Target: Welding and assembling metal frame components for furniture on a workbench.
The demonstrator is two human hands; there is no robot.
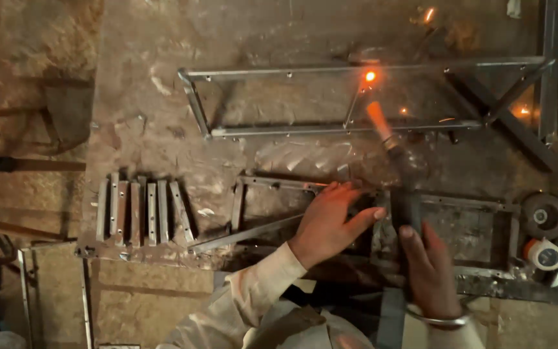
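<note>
Right hand (431,271) covers the lower grip of the welding holder (403,194); fingers' closure around it unreadable. Holder's head is smeared by glow and smoke. Near frame (382,213) partly hidden under left hand (330,223). Right of the holder, the steel frame (356,97) runs out of shot.
</note>
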